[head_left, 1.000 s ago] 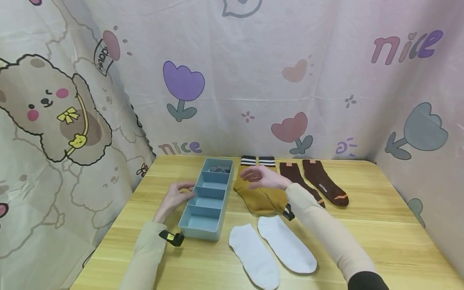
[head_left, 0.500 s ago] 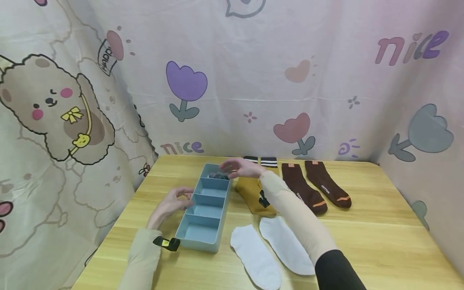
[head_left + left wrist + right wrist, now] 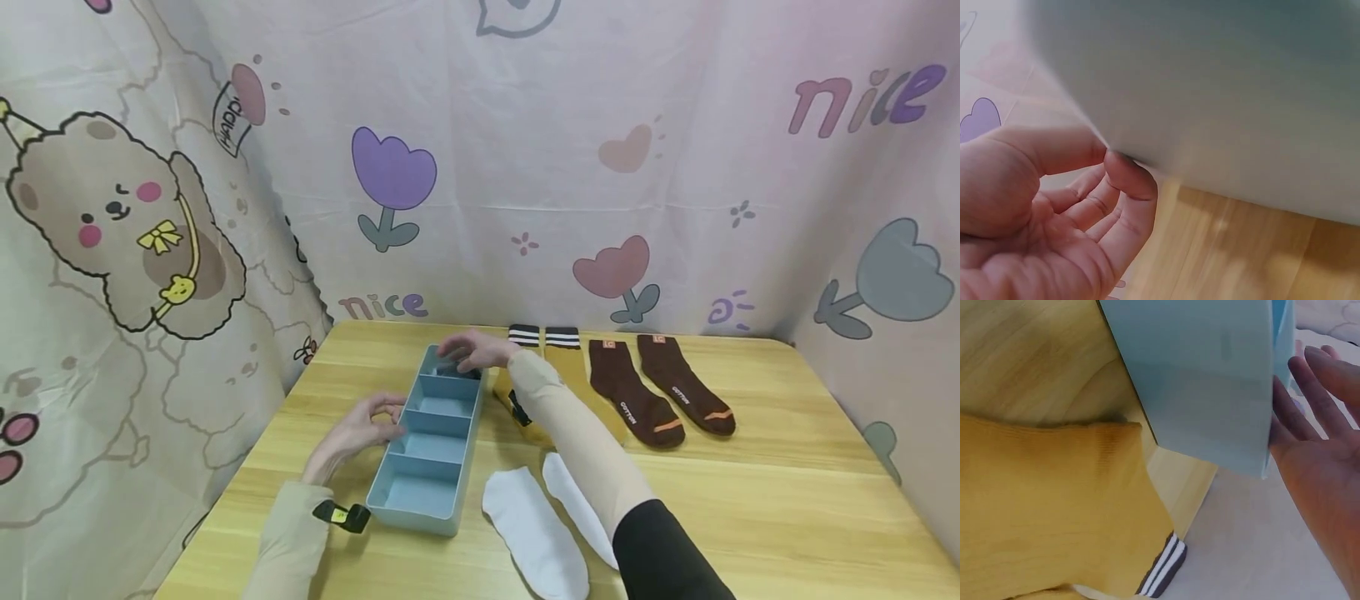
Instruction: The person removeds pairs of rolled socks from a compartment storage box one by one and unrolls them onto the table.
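Note:
A long light-blue storage box (image 3: pixel 422 522) with several compartments stands on the table. My left hand (image 3: pixel 356 436) is at its left long side; in the left wrist view thumb and finger (image 3: pixel 1132 178) pinch the edge of its wall. Above the far compartment is my right hand (image 3: pixel 476 348), fingers loosely extended over the rim. A dark grey bundle (image 3: pixel 471 374) lies in that compartment, partly hidden by the right hand; whether the fingers touch it I cannot tell. Beneath the right forearm lie mustard socks (image 3: pixel 1054 506) with striped cuffs.
Two dark brown socks (image 3: pixel 630 392) lie flat at the back right. Two white ankle socks (image 3: pixel 532 529) lie near the front, one partly covered by the right sleeve. A printed curtain (image 3: pixel 480 167) hangs behind the wooden table (image 3: pixel 787 483).
My right hand has moved left from over the mustard socks to the box's far compartment. The box sits a little closer to me, with the left hand still at its side.

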`<control>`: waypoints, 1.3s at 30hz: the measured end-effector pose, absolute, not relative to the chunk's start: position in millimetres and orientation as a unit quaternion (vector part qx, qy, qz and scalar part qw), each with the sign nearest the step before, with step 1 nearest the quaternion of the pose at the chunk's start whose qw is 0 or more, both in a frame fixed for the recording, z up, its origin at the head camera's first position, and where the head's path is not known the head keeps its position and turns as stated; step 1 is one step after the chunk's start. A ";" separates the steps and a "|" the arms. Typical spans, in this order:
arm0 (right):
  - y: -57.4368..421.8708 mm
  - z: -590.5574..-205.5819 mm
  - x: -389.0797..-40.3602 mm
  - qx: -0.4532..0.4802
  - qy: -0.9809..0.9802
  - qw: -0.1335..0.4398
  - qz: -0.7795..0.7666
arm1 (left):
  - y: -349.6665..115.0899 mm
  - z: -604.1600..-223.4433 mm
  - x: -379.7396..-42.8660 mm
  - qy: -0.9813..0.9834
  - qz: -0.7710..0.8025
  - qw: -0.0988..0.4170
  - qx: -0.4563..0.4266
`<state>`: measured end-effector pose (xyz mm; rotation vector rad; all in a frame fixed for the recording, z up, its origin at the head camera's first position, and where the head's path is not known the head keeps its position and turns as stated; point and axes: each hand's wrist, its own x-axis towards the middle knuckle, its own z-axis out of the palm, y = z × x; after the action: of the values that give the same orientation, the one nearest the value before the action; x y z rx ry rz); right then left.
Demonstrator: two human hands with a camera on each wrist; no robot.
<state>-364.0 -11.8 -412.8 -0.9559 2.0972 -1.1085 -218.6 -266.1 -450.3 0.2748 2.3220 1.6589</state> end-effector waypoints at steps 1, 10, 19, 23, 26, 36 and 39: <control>-13.1 -413.1 -363.9 -0.361 0.791 0.284 -0.405 | -266.0 -450.4 -218.2 0.801 0.574 0.138 0.096; -28.6 -407.3 -358.2 -0.393 0.835 0.252 -0.291 | -268.6 -449.5 -216.6 0.798 0.573 0.150 0.109; -37.8 -407.1 -361.2 -0.372 0.857 0.264 -0.242 | -266.1 -447.3 -217.6 0.807 0.564 0.143 0.102; -42.2 -412.7 -363.7 -0.349 0.870 0.265 -0.226 | -265.9 -448.2 -216.1 0.805 0.567 0.143 0.103; -44.9 -418.6 -366.5 -0.347 0.877 0.258 -0.211 | -265.8 -448.4 -214.9 0.801 0.571 0.147 0.099; -46.8 -428.6 -370.7 -0.344 0.884 0.235 -0.213 | -265.7 -448.2 -215.4 0.800 0.577 0.150 0.074; -45.7 -430.7 -370.0 -0.358 0.883 0.219 -0.211 | -265.4 -448.3 -215.0 0.798 0.579 0.150 0.075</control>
<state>-370.0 -45.7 -430.7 -0.9899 2.4426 -0.5850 -215.0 -265.4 -448.3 0.2158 2.2934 1.6634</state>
